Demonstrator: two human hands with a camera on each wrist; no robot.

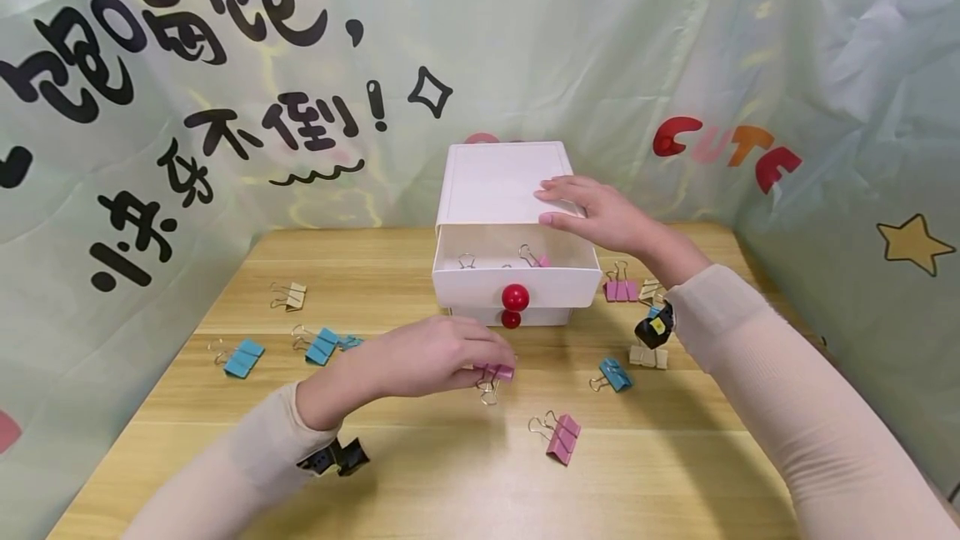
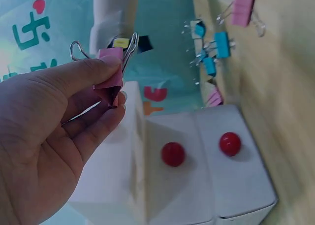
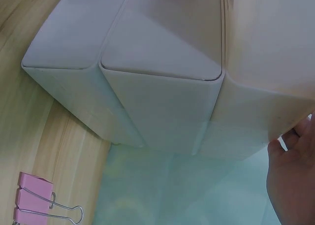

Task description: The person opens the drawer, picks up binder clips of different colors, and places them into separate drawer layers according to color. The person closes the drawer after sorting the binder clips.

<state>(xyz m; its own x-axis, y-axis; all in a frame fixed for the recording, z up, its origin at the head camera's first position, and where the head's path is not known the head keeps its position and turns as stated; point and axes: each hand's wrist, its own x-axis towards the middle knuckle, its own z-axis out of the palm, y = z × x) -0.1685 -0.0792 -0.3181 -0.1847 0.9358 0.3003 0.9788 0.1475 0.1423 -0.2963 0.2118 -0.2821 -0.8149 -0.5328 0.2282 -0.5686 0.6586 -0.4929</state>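
Note:
My left hand (image 1: 438,354) pinches a pink binder clip (image 2: 109,77) between thumb and fingers, in front of the white drawer box (image 1: 495,177). The clip's wire handles stick out past the thumb in the left wrist view. My right hand (image 1: 600,211) rests on the right side of the box's top, fingers extended; at the edge of the right wrist view the same hand (image 3: 295,176) touches the box. The upper drawer (image 1: 468,288), with a red knob (image 1: 515,297), is pulled out. Inside it a pink clip (image 1: 543,261) and some wire handles show; the drawer's floor is mostly hidden.
On the wooden table (image 1: 450,473) lie blue clips (image 1: 244,358) and a cream clip (image 1: 296,297) at left. A pink clip (image 1: 564,439) lies in front, a blue one (image 1: 616,375) to the right. Several more cluster beside the box. A printed curtain (image 1: 600,48) hangs behind.

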